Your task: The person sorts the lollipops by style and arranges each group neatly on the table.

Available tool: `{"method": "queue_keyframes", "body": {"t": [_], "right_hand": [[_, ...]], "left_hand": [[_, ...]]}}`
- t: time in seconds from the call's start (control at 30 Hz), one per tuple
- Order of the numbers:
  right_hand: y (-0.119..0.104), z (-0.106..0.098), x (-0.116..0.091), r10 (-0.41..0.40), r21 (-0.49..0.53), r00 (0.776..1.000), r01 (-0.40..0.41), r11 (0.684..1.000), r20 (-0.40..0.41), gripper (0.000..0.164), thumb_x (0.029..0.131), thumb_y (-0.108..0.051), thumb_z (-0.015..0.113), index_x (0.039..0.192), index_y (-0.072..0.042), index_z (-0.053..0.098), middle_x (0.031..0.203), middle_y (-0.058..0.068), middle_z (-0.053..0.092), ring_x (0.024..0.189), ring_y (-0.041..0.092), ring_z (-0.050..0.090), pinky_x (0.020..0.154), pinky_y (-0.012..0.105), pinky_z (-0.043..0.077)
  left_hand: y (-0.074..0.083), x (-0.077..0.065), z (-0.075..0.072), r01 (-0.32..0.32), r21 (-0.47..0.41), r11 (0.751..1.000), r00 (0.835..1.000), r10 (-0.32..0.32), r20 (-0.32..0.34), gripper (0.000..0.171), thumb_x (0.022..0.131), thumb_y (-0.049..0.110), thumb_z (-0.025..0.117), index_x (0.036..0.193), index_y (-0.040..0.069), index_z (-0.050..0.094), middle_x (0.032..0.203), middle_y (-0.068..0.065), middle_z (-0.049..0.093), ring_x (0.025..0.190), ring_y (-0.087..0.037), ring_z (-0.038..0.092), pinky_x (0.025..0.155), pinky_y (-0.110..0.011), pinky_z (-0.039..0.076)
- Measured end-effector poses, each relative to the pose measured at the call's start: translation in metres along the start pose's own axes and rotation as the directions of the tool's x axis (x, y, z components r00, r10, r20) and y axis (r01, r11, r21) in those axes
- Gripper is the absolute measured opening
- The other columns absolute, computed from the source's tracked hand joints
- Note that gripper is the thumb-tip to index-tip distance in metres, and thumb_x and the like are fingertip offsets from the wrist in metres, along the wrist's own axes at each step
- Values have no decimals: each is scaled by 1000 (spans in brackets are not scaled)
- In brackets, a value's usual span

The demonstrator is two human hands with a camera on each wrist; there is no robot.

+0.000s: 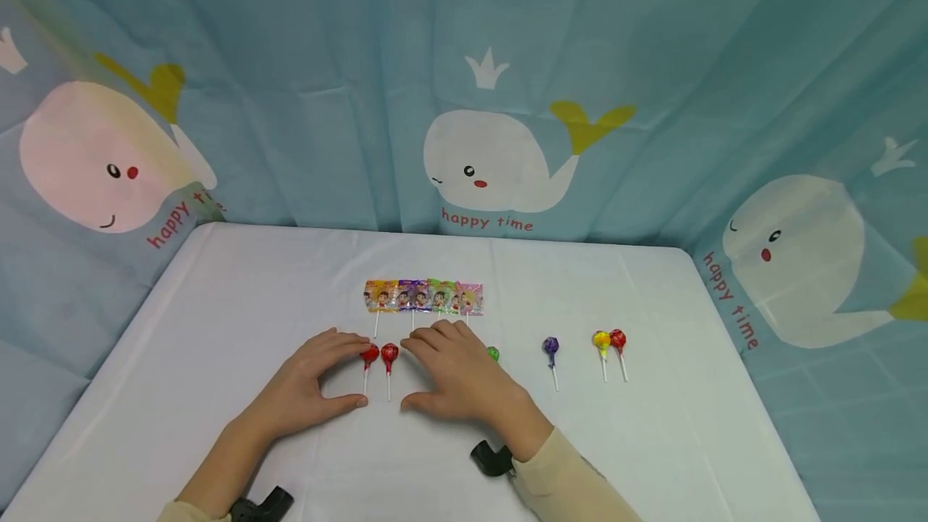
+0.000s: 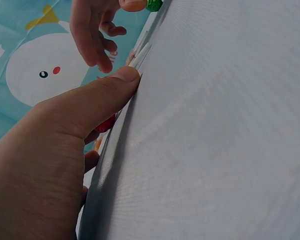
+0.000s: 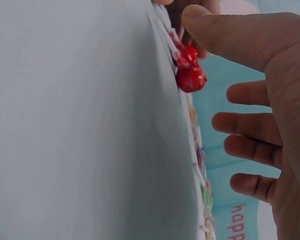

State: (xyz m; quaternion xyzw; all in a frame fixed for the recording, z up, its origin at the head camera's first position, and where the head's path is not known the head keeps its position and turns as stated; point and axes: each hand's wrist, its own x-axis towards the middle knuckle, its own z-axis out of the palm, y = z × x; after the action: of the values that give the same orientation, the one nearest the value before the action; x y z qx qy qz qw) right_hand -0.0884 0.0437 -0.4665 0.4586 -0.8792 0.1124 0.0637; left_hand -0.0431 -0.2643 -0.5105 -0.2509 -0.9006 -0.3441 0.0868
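Two red lollipops lie side by side on the white table. The left red lollipop [image 1: 370, 355] is between the fingertips and thumb of my left hand [image 1: 310, 383], fingers at its head and thumb at its stick end. Just right of it is the other red lollipop [image 1: 390, 354]. My right hand [image 1: 460, 373] hovers beside that one, fingers spread and slightly bent, holding nothing; the right wrist view shows a gap between its thumb [image 3: 230, 35] and fingers. A green lollipop [image 1: 493, 354] is partly hidden behind the right hand. In the left wrist view my left thumb [image 2: 107, 92] covers part of a white stick [image 2: 141, 54].
Behind the hands, a row of flat wrapped lollipops has orange [image 1: 381, 296], purple [image 1: 413, 295], green [image 1: 441, 296] and pink [image 1: 470, 298] wrappers. To the right lie a purple lollipop [image 1: 551, 346], a yellow one [image 1: 601, 341] and another red one [image 1: 618, 339]. A whale-print curtain [image 1: 326, 143] surrounds the table.
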Motion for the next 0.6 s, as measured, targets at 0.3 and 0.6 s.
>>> {"method": "queue_keyframes", "body": {"t": [0.3,0.6], "right_hand": [[8,-2,-10,38,-19,999,-38,999,4,79,91,-71,77,149,-19,63,143,-5,65,131,18,56,105,39,49],[12,-7,-15,57,-3,998,-57,998,18,78,92,-69,77,150,-18,63,145,-3,65,133,19,56,110,40,48]], "left_hand": [[0,-3,1,10,5,1000,1000,-10,6,76,79,43,101,146,27,69,147,7,66,143,-31,56,132,-25,20],[0,-3,0,12,14,1000,1000,-12,3,78,77,43,101,146,29,69,148,9,65,144,-31,55,133,-26,21]]}}
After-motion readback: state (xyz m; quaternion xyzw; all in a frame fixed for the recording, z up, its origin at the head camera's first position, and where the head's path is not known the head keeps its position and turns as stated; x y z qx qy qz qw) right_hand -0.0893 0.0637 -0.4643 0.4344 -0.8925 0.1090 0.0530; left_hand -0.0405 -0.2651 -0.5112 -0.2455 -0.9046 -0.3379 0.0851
